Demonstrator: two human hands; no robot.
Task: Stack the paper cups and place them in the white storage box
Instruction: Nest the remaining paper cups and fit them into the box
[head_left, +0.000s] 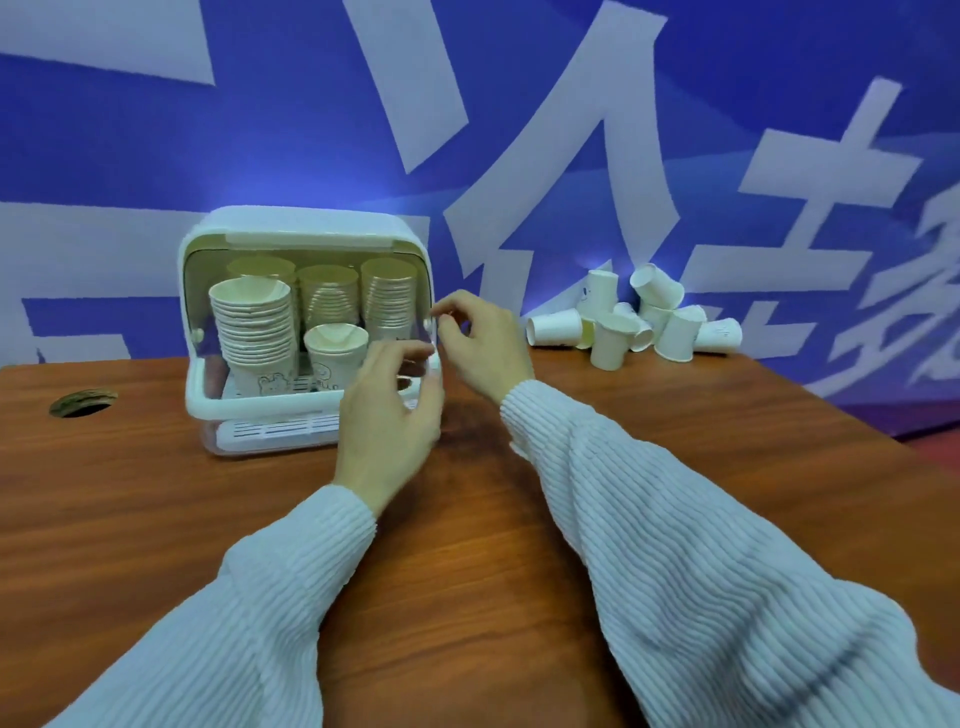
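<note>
Two ribbed white sleeves are seen entering from 5 and 7 o'clock across the brown wooden table (156, 519), with both hands brought together just above centre at the right front edge of the white storage box (306, 228). The left hand (387, 415) is shown with fingers curled at the box's lower right corner; whether the rim or the clear front panel is actually gripped cannot be told, since the fingertips are blurred. The right hand (480, 338) is shown higher, thumb and forefinger closed in a pinch at the box's right edge, apparently on a small knob or hinge pin, though the pinched part is too small to confirm. Inside the box, at 10 o'clock from the hands, several stacks of paper cups (254, 322) are held upright, a shorter stack (335, 353) standing at the front. Farther off, at 2 o'clock against the blue printed backdrop (571, 130), a heap of loose paper cups (623, 325) is left unstacked, some upright and some tipped over. A round cable hole (83, 402) is visible at 9 o'clock. Risk is judged as follows: if the front were swung shut carelessly, the tall front stack could be clipped and toppled; the light box could also be dragged along the table by uneven pulling.
</note>
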